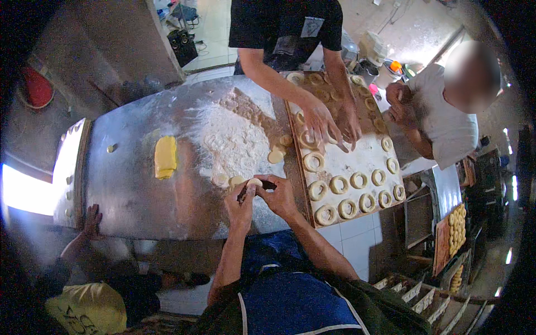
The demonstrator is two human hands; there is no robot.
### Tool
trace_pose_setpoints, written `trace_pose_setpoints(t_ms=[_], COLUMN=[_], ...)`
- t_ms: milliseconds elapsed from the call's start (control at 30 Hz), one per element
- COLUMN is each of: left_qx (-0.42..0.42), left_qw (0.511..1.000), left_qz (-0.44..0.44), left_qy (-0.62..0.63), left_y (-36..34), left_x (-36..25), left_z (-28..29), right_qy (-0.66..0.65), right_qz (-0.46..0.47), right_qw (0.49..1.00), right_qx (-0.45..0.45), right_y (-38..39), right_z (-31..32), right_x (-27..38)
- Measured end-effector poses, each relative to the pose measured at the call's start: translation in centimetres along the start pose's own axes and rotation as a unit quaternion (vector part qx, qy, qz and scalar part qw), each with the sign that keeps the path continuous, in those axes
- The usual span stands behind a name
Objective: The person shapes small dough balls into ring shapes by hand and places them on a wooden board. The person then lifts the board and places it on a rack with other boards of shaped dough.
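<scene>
Near the front edge of the table, my left hand (pixel 239 205) and my right hand (pixel 278 196) are together, fingers closed round a small round dough piece (pixel 254 182). Its pale top shows between my fingertips; its underside is hidden. Just left of it, dough rounds (pixel 221 180) lie at the lower edge of a heap of white flour (pixel 230 139). Another flat dough round (pixel 275 156) rests beyond my right hand, beside the flour.
On my right, a floured board (pixel 357 164) carries rows of dough rings (pixel 339 184); a co-worker's hands (pixel 329 125) reach over it. A yellow dough slab (pixel 166 157) sits on the metal table (pixel 123 184). Two other people stand at the right and lower left.
</scene>
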State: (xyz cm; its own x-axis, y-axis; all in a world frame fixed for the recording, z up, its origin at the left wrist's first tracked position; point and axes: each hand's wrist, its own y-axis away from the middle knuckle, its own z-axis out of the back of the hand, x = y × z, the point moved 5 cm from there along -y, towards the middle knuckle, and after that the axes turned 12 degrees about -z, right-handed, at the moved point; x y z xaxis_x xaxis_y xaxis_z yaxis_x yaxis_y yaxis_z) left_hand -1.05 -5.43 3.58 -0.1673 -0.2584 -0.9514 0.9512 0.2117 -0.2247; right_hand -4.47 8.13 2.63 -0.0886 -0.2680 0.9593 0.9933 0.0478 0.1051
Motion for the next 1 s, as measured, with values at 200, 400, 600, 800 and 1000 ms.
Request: trace_pose_setpoints(t_ms=[200, 400, 600, 800, 1000], left_qx=[-0.036, 0.1, -0.006, -0.022, 0.052], left_qw=[0.951, 0.883, 0.847, 0.982, 0.99], left_qz=[0.113, 0.064, 0.125, -0.18, 0.009], left_qy=[0.285, 0.454, 0.517, 0.051, 0.129], left_y=[0.6, 1.0, 0.1, -0.8, 0.0], left_x=[3.0, 1.1, 0.4, -0.1, 2.8], left_z=[-1.1, -3.0, -5.2, -8.9, -14.2], right_qy=[0.019, -0.237, 0.033, 0.054, -0.088], right_qz=[-0.012, -0.138, -0.086, -0.047, -0.183], right_qw=[0.997, 0.959, 0.995, 0.991, 0.975], right_qx=[0.074, 0.073, -0.049, -0.113, -0.086], right_y=[1.2, 0.5, 0.8, 0.1, 0.2], right_z=[0.2, 1.2, 3.3, 5.7, 9.5], right_x=[1.9, 0.4, -0.6, -1.9, -4.0])
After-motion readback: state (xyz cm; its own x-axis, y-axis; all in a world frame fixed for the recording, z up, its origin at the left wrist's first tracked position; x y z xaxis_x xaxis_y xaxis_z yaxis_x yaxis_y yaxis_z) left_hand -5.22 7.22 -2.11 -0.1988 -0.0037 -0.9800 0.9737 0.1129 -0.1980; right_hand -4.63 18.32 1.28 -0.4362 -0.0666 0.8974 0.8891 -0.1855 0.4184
